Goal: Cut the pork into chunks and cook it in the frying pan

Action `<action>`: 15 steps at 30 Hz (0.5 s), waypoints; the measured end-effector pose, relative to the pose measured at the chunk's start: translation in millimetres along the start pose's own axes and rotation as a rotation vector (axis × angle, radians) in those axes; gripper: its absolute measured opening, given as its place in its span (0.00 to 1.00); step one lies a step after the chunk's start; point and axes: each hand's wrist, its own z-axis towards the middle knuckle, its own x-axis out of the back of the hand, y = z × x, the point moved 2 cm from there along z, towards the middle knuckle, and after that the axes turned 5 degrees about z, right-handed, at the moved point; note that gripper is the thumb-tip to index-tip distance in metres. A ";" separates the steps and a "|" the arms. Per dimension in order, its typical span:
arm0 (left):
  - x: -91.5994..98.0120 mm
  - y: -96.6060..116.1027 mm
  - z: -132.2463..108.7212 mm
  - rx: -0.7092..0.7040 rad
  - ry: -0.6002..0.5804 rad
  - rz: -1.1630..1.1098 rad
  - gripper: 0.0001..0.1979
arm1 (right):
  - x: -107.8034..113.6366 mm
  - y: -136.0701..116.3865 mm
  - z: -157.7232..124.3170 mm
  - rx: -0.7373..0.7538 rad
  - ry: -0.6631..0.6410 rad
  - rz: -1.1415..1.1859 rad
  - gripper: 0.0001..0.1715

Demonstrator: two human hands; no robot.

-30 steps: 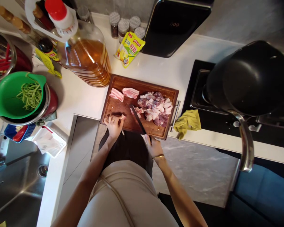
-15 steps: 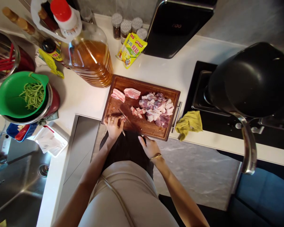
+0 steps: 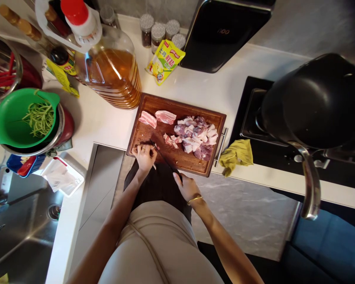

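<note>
In my right hand (image 3: pixel 189 186) is the dark handle of a knife (image 3: pixel 165 157), whose blade points up and left over the wooden cutting board (image 3: pixel 136 132). The tip lies close to the fingers of my left hand (image 3: pixel 145 157). Those fingers are curled down on the board's near left corner, pressing a piece of meat that they mostly cover. Two slices of pork belly (image 3: pixel 165 116) lie at the board's far left. Small cut pork bits (image 3: pixel 172 140) sit in the middle. A heap of chopped meat chunks (image 3: pixel 197 136) fills the right side.
A big oil jug (image 3: pixel 112 75) stands behind the board's left corner, near a yellow seasoning packet (image 3: pixel 165 61). To the right are a yellow cloth (image 3: pixel 238 153) and a black pan (image 3: pixel 310 102) on the stove. A green colander (image 3: pixel 10 122) and a sink (image 3: pixel 26 228) are at left.
The knife blade has turned slightly, its tip now a little higher and nearer my left fingers. My left hand has shifted slightly right; its fingers look more curled.
</note>
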 end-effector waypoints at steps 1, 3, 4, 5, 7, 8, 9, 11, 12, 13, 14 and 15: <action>-1.4 0.0 -0.4 0.000 0.006 0.001 0.05 | -0.1 0.7 -2.0 -0.014 -0.009 -0.005 0.26; -4.0 -0.3 -1.3 -0.008 0.013 -0.002 0.05 | -0.4 0.0 -3.1 -0.027 -0.021 -0.013 0.27; -5.1 -0.5 -1.8 -0.012 0.013 -0.005 0.05 | -0.5 -1.9 -1.7 -0.024 -0.022 -0.016 0.27; -5.8 -0.8 -2.3 -0.014 0.012 -0.008 0.05 | -0.5 -4.9 1.2 -0.015 -0.018 -0.020 0.28; -6.5 -1.4 -3.1 -0.013 0.005 -0.012 0.05 | -0.1 -14.1 10.8 0.016 0.009 -0.021 0.29; -6.4 -1.7 -3.4 -0.014 0.000 -0.014 0.05 | 0.2 -20.0 17.1 0.033 0.028 -0.017 0.30; -6.2 -2.0 -3.5 -0.013 -0.004 -0.015 0.04 | 0.4 -26.3 24.0 0.050 0.044 -0.009 0.30; -5.5 -3.1 -3.5 -0.009 -0.016 -0.015 0.04 | -0.1 -39.4 38.3 0.080 0.049 0.022 0.31; -5.1 -3.9 -3.3 -0.004 -0.021 -0.012 0.04 | -1.0 -45.4 44.9 0.090 0.038 0.044 0.31; -4.8 -4.8 -2.9 0.005 -0.025 -0.005 0.05 | -2.2 -50.5 50.6 0.097 0.026 0.067 0.31; -4.6 -5.8 -2.4 0.016 -0.030 0.003 0.05 | -3.7 -54.3 54.9 0.101 0.019 0.090 0.31; -4.6 -6.6 -1.9 0.027 -0.036 0.011 0.05 | -5.4 -56.3 57.5 0.103 0.021 0.110 0.31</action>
